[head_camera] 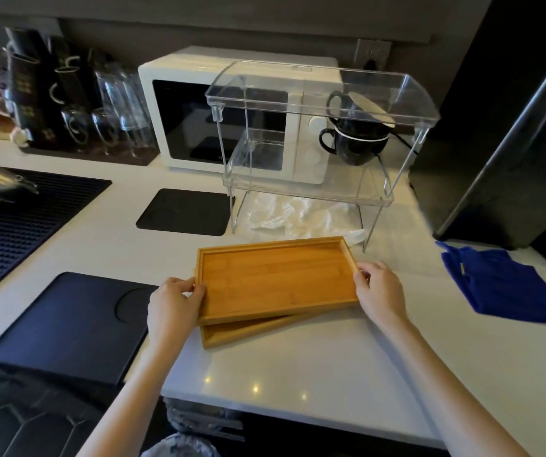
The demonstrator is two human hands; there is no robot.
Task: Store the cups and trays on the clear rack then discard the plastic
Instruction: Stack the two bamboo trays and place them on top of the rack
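Your left hand (pixel 174 303) grips the left short end of the upper wooden tray (pixel 278 278), fingers curled over its rim, while your right hand (pixel 380 291) clasps the right end the same way. Between them that tray sits at centre frame, lying skewed on top of a second wooden tray (pixel 248 331), whose front edge peeks out below and to the left. Both rest on the white counter (pixel 331 367).

Just behind the trays, toward upper centre, stands the clear rack (pixel 324 133) with its two tiers. Two black cups (pixel 357 140) sit stacked on the right side of its lower tier, the upper one tilted. Crumpled clear plastic (pixel 298 217) lies on the counter beneath the rack, its near edge just beside the far rim of the upper tray.

A white microwave (pixel 199 120) stands behind the rack. A blue cloth (pixel 502 285) lies at the right of the frame, well apart from the trays, and a dark mat (pixel 67 328) lies at lower left beside your left hand.
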